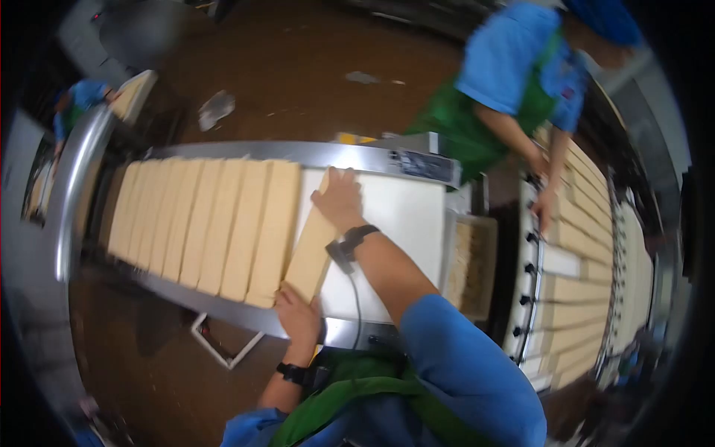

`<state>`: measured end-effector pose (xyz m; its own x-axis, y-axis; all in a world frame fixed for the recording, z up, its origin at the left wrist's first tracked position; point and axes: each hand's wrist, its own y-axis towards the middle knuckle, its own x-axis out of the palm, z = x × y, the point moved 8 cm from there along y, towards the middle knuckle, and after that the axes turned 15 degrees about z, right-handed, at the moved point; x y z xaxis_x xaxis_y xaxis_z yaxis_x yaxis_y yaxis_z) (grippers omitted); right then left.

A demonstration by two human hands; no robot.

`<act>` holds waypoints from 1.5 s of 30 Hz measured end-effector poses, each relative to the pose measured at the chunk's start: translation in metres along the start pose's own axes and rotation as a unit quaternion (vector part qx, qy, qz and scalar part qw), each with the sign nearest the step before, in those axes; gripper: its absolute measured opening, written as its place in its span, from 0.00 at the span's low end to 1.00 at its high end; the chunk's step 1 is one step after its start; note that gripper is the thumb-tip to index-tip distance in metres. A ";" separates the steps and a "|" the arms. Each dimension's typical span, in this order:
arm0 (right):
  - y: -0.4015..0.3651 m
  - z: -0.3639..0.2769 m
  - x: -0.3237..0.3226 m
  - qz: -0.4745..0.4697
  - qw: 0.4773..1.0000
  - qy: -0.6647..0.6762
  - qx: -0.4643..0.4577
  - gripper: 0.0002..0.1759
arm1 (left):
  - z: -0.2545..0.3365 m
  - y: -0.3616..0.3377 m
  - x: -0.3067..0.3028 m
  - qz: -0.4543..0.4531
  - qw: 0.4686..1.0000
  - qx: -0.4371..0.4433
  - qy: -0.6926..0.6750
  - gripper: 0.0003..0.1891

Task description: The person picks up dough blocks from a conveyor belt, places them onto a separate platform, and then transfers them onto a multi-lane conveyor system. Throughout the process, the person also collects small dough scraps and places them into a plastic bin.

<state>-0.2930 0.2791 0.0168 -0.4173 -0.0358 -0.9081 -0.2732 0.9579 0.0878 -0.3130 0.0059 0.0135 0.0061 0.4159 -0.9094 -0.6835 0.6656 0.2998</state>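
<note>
A long pale-yellow slab that looks like dough (307,249) lies slightly tilted on the white conveyor belt (402,231). At its far end, the fingers of my right hand (340,200) curl over the top. My left hand (298,313) grips the near end, thumb and fingers around the corner. Just left of it, a row of similar slabs (216,227) sits side by side across the belt. The near end of the held slab comes right up to the last slab in that row. Both wrists carry black bands, and a cable hangs from the right one.
A metal rail with a control panel (424,165) runs along the belt's far side. Right of the belt stands a bin with pale scraps (471,268). Beyond it, a co-worker (514,89) reaches over another conveyor of slabs (577,298). A second person (86,97) stands far left.
</note>
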 end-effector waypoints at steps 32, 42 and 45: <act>-0.190 0.661 -0.404 0.225 0.850 -0.075 0.471 0.39 | 0.539 -0.108 -0.002 -0.182 0.773 0.394 -0.462 0.29; -0.195 0.682 -0.407 0.308 0.851 -0.192 0.379 0.37 | 0.654 -0.165 0.093 -0.341 0.716 0.354 -0.496 0.26; -0.200 0.642 -0.395 0.303 0.889 -0.147 0.311 0.38 | 0.651 -0.170 0.098 -0.304 0.734 0.331 -0.509 0.25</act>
<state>0.4825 0.2844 0.0953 -0.0542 0.5284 -0.8473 0.4949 0.7512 0.4368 0.2787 0.3372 0.0607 0.9357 -0.0589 -0.3479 0.1734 0.9355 0.3079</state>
